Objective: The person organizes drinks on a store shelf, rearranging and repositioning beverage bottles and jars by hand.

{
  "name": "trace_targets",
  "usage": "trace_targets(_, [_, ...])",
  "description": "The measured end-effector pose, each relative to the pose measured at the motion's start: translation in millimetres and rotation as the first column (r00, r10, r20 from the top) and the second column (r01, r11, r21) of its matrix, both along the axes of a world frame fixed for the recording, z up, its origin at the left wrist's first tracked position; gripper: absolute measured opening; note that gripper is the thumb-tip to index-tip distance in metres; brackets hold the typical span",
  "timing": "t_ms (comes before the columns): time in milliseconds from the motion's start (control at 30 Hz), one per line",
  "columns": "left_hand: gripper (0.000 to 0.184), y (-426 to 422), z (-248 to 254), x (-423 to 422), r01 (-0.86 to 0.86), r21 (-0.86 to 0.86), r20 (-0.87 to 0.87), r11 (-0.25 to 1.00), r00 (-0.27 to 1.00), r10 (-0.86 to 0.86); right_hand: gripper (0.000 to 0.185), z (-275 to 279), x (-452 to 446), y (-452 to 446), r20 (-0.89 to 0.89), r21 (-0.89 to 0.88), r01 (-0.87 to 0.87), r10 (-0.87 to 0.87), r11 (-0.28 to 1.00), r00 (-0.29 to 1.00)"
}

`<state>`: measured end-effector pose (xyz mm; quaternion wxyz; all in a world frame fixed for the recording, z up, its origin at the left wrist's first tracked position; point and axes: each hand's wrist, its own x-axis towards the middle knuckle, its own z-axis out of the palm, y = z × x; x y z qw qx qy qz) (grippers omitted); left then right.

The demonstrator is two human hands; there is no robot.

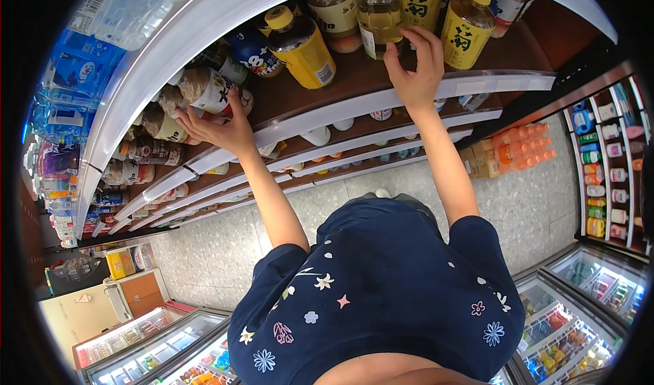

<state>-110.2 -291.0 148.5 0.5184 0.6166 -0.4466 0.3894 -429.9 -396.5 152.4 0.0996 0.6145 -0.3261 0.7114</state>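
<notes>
My left hand (226,127) is at the shelf's left part, its fingers apart and touching a bottle (206,90) with a pale label and dark lettering. My right hand (417,72) reaches onto the same shelf, thumb and fingers spread beside a green-capped bottle (379,23) of pale yellow liquid; its fingertips are at or near that bottle's side. To its right stands a yellow-labelled bottle (469,29) with a yellow cap. Another yellow-capped bottle (300,48) stands between my hands, slightly tilted in view, next to a dark blue bottle (252,51).
A white shelf edge (354,118) runs below my hands, with lower stocked shelves under it. Blue water packs (78,72) are at the far left. Orange bottles (523,148) and cartons (479,159) stand on the floor at right. Glass-topped freezers (565,317) lie behind me.
</notes>
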Motion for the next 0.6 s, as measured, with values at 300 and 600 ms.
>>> trace_targets(300, [0.086, 2, 3, -2, -0.033, 0.014, 0.041, 0.999, 0.999, 0.032, 0.031, -1, -1, 8, 0.004, 0.089, -0.073, 0.073, 0.993, 0.997])
trace_targets(600, [0.086, 1, 2, -3, -0.019, 0.001, 0.02, 1.0, 1.0, 0.019, 0.025, 4, 3, 16, 0.2, 0.138, -0.199, 0.17, 0.97, 0.965])
